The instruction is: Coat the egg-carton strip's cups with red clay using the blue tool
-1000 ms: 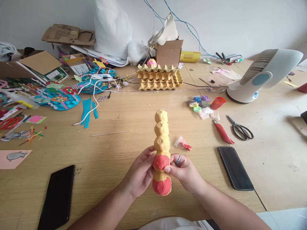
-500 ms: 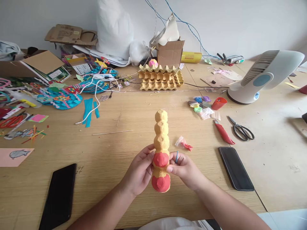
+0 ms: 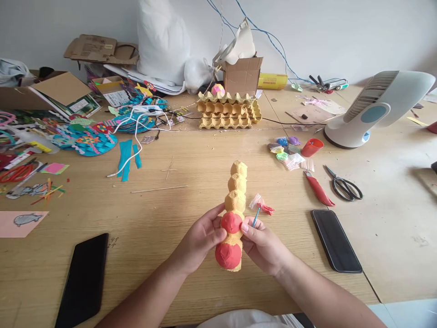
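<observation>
Between my hands is a strip of yellow egg carton (image 3: pixel 235 200), its bumps facing up. The two bumps nearest me are covered with red clay (image 3: pixel 228 256); the three farther ones are bare yellow. My left hand (image 3: pixel 201 239) grips the strip's left side, thumb by the second red bump. On the right side, my right hand (image 3: pixel 262 241) presses its thumb against that same bump. A thin blue stick-like tool (image 3: pixel 256 217) pokes up from between my right fingers. Just beyond that hand lies a clear bag with red clay (image 3: pixel 266 208).
At right lie a red-sheathed knife (image 3: pixel 320 189), black scissors (image 3: pixel 343 183) and a phone (image 3: pixel 336 241); another phone (image 3: pixel 83 278) is at left. Egg cartons (image 3: pixel 225 120), clay packets (image 3: pixel 282 148), a red cup (image 3: pixel 312 147) and a white fan (image 3: pixel 362 114) stand farther back.
The carton strip has tilted, its far end swinging right. My right thumb has moved up onto the second red bump, and the blue tool leans more to the right.
</observation>
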`<action>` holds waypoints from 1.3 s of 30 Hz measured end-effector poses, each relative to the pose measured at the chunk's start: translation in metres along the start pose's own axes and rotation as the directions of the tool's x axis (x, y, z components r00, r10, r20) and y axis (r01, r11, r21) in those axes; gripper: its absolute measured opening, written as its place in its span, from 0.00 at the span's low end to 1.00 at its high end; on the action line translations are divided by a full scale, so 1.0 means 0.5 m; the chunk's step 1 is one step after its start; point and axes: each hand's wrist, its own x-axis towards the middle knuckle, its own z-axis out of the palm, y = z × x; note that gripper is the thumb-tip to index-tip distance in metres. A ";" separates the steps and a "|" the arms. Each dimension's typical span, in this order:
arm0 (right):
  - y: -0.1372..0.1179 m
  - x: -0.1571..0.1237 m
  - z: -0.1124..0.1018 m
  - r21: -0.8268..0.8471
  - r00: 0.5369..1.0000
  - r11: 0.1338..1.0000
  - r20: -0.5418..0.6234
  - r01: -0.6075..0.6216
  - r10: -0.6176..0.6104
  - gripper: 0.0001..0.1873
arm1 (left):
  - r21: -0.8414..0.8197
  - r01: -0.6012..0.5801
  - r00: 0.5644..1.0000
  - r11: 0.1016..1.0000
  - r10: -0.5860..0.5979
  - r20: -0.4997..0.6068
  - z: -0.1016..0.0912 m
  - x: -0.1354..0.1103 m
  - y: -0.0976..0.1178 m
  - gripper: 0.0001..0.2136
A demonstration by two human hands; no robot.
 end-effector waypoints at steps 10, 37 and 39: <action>-0.014 -0.005 -0.005 -0.256 0.994 0.961 -0.002 0.108 -0.112 0.21 | 0.888 -0.331 0.814 0.320 0.573 0.097 -0.025 -0.018 0.033 0.34; -0.006 -0.017 -0.012 -0.318 0.983 0.935 0.138 0.160 -0.121 0.18 | 0.839 -0.543 0.609 0.023 0.699 0.375 -0.012 -0.019 0.042 0.15; -0.004 -0.015 -0.014 -0.287 0.987 0.947 0.109 0.145 -0.118 0.18 | 0.852 -0.524 0.614 0.009 0.697 0.370 -0.014 -0.015 0.038 0.14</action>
